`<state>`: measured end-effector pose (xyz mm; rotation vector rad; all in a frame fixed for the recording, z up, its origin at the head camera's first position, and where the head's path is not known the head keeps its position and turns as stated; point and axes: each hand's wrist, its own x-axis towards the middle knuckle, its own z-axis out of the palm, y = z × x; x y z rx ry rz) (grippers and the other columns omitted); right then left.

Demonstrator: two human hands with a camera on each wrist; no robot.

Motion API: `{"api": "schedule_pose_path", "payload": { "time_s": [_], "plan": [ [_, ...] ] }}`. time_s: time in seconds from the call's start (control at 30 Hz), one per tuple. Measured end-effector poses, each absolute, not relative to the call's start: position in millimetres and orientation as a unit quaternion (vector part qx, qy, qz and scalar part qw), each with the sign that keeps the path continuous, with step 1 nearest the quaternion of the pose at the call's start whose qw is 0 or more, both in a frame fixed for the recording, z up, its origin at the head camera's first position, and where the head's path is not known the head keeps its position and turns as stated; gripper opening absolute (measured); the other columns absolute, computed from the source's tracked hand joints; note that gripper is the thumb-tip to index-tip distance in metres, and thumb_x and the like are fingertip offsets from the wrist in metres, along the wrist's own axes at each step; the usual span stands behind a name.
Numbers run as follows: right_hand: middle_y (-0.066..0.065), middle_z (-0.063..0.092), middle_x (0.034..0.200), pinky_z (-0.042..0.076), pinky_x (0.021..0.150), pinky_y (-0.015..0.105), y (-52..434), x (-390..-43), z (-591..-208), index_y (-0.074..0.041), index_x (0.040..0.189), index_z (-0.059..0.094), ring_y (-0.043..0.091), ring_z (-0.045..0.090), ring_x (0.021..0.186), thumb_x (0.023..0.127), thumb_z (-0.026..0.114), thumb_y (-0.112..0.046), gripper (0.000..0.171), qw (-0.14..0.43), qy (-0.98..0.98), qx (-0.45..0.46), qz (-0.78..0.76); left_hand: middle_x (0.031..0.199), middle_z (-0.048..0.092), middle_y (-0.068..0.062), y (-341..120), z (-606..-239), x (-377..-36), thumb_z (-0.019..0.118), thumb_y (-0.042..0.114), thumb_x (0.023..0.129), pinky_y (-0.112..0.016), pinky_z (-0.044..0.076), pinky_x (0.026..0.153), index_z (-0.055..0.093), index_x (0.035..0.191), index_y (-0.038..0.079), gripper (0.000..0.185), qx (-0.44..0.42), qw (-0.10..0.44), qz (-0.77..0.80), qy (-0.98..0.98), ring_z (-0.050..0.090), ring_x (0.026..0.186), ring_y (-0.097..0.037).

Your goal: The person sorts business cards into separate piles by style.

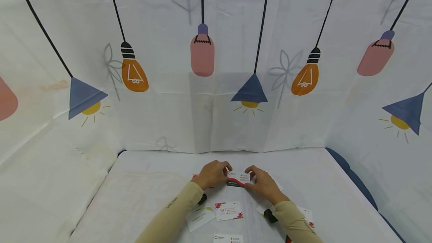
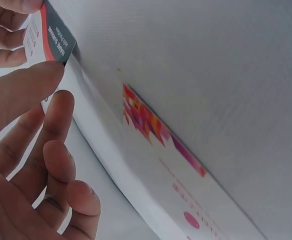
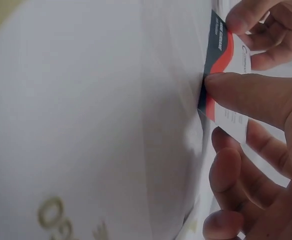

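A white business card with a red wave and a dark lower band is held in both hands, tilted up from the white table. My left hand pinches its left end. At the opposite end my right hand grips it, and in the right wrist view the thumb lies across the dark band of the card. The left wrist view shows the remaining left fingers loosely curled beside the card. Near the left hand, a white card with a pink and orange corner pattern is partly hidden in the head view.
Nearer me lie a floral-cornered card, a white card with green trim and another wave-style card, cut off by the frame. A further card shows past the right sleeve. A lamp-printed cloth hangs behind the table.
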<state>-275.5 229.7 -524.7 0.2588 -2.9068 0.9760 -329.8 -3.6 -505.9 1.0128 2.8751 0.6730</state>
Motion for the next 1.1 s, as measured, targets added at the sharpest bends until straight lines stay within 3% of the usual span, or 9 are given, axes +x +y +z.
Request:
{"api": "schedule_pose_path", "payload": {
  "time_s": [0.53,1.1],
  "plan": [
    [-0.001,0.058,0.097,0.046,0.068,0.033,215.1,-273.1,-528.6,-0.016,0.111,0.068,0.011,0.05,0.075,0.075,0.09,-0.017,0.043,0.067,-0.952,0.107,0.28,0.086,0.065,0.013,-16.0,-503.6,-328.0,0.083,0.027,0.084,-0.027,0.048,0.076,0.074,0.106,0.021,0.025,0.315,0.022,0.192,0.929,0.055,0.082,-0.005],
    [0.001,0.061,0.096,0.047,0.07,0.033,213.4,-272.7,-527.6,-0.01,0.112,0.073,0.011,0.052,0.075,0.076,0.089,-0.018,0.041,0.054,-0.948,0.121,0.291,0.083,0.059,0.011,-16.6,-498.5,-325.3,0.083,0.026,0.083,-0.027,0.046,0.071,0.077,0.096,0.02,0.015,0.308,0.028,0.161,0.937,0.05,0.077,-0.007]
  ]
}}
